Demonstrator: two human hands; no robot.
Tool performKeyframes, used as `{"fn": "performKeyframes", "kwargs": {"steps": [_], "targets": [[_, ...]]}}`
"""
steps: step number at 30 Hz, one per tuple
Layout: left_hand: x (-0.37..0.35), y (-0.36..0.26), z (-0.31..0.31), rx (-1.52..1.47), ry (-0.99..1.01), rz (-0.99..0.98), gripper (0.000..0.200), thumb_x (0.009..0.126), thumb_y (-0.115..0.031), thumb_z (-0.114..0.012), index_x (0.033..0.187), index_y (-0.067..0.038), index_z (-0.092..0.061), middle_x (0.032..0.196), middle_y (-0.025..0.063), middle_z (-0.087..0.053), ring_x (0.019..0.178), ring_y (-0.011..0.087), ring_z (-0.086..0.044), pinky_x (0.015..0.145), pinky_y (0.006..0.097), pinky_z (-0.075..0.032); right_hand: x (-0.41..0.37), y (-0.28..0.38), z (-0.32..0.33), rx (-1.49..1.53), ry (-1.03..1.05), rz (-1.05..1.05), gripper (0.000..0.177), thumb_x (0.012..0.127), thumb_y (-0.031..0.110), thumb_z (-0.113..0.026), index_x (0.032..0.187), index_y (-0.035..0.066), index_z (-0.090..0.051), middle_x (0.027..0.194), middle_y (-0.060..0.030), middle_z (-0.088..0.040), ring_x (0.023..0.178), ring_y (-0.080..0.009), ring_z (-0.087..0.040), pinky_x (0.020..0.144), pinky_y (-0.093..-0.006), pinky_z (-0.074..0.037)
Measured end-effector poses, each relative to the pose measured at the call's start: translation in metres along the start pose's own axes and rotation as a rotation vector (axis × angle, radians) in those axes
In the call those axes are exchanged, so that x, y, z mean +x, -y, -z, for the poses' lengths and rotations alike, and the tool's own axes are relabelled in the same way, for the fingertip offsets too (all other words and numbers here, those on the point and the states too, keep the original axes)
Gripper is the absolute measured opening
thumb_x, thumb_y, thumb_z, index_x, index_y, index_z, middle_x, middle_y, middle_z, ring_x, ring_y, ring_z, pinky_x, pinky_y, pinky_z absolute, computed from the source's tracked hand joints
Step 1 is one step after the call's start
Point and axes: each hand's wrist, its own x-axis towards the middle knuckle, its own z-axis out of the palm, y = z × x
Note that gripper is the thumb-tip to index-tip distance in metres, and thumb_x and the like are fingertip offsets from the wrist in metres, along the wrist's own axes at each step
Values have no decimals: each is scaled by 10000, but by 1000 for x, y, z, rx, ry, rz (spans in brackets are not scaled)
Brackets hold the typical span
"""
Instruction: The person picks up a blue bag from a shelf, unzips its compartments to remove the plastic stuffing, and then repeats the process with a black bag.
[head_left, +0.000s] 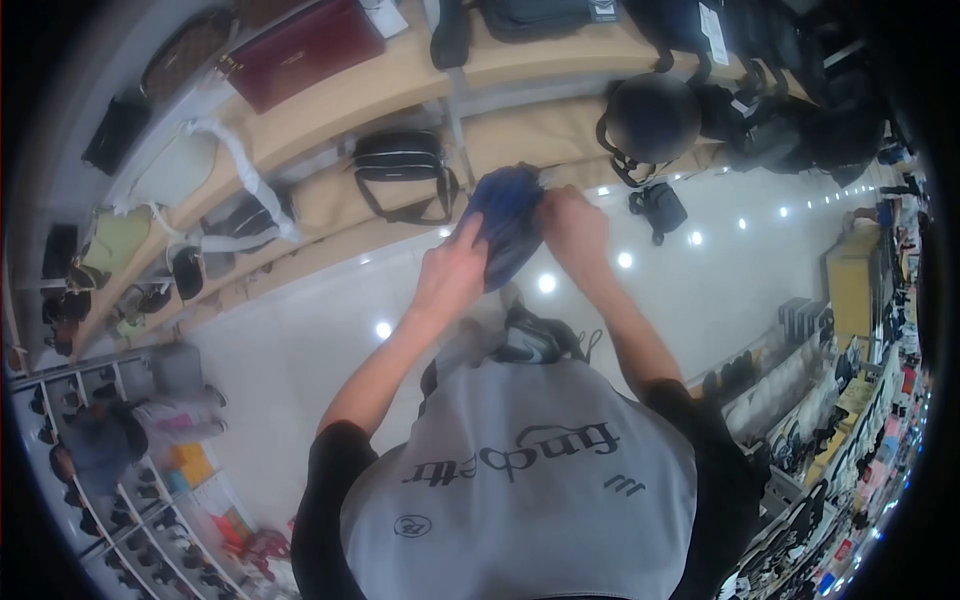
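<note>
A dark blue bag or pouch point(512, 212) is held up in front of me, above the floor and near the shelf edge. My left hand point(452, 272) grips its left side, with fingers pressed on the fabric. At its upper right edge my right hand point(572, 228) is closed, fingers bent together; a small pale bit shows there, too blurred to name. On the lower shelf just beyond stands a black shoulder bag point(400, 160) with its strap hanging down.
Wooden shelves point(540, 130) curve across the front, holding a dark red bag point(305, 52), a white bag point(178, 172) and a round black bag point(655, 118). A small black bag point(660, 210) is near the shelf's lower edge. A person point(105, 440) is by shoe racks at left.
</note>
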Motion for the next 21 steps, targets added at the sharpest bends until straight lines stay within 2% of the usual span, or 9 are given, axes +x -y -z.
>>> {"fn": "performKeyframes", "kwargs": {"steps": [3, 4, 7, 8, 11, 15, 18, 21], "targets": [[3, -2, -4, 7, -10, 44, 150, 880, -64, -733, 1001, 22, -743, 1530, 238, -625, 935, 407, -791, 797, 503, -660, -13, 30, -5, 210, -249, -180, 469, 858, 248, -869, 1221, 81, -624, 1017, -176, -678, 943, -463, -738, 790, -552, -601], [3, -4, -3, 7, -30, 64, 145, 885, -72, -733, 998, 19, -744, 1533, 231, -625, 913, 407, -792, 794, 505, -659, -20, 36, -10, 296, -247, -236, 692, 826, 240, -882, 1409, 77, -546, 1149, -210, -695, 1029, -506, -728, 875, -557, -603], [-1, -3, 0, 4, -67, 101, 125, 891, -90, -741, 968, 7, -751, 1535, 210, -633, 882, 414, -790, 793, 511, -652, -36, 13, -60, 645, 23, -380, 801, 830, 217, -843, 1540, 59, -508, 1270, -263, -734, 1126, -525, -729, 990, -541, -591], [-1, -1, 1, 4, -82, 110, 118, 891, -96, -744, 955, 3, -753, 1534, 203, -637, 878, 417, -789, 793, 513, -649, -37, 2, -64, 708, 187, -436, 869, 856, 181, -774, 1645, 42, -437, 1339, -313, -739, 1231, -515, -718, 1065, -519, -568], [-3, 17, 3, -102, -100, 201, 99, 890, -108, -752, 910, -11, -758, 1525, 192, -648, 890, 426, -785, 809, 521, -641, -41, -10, -71, 668, 247, -367, 819, 882, 165, -726, 1645, 37, -457, 1290, -320, -761, 1261, -487, -722, 1078, -496, -564], [-5, 15, 8, -168, -108, 227, 78, 889, -120, -758, 887, -42, -767, 1527, 194, -646, 908, 447, -781, 843, 526, -637, -46, -3, -55, 752, 224, -319, 772, 898, 153, -697, 1630, 23, -488, 1283, -310, -765, 1243, -475, -733, 1072, -482, -566], [-9, 16, 12, -214, 56, 188, 242, 936, -173, -766, 1159, -83, -787, 1588, 210, -574, 990, 464, -765, 866, 525, -636, -51, -12, -63, 843, 203, -303, 725, 904, 135, -689, 1596, 0, -519, 1263, -284, -770, 1193, -420, -758, 1054, -457, -573], [-9, -3, 46, -481, -34, 139, 559, 966, -250, -802, 1497, -164, -649, 1635, 207, -500, 1088, 426, -764, 863, 506, -641, -53, -13, -57, 1040, 256, -380, 660, 924, 98, -665, 1561, -25, -547, 1278, -217, -769, 1178, -327, -751, 1043, -416, -569]]}}
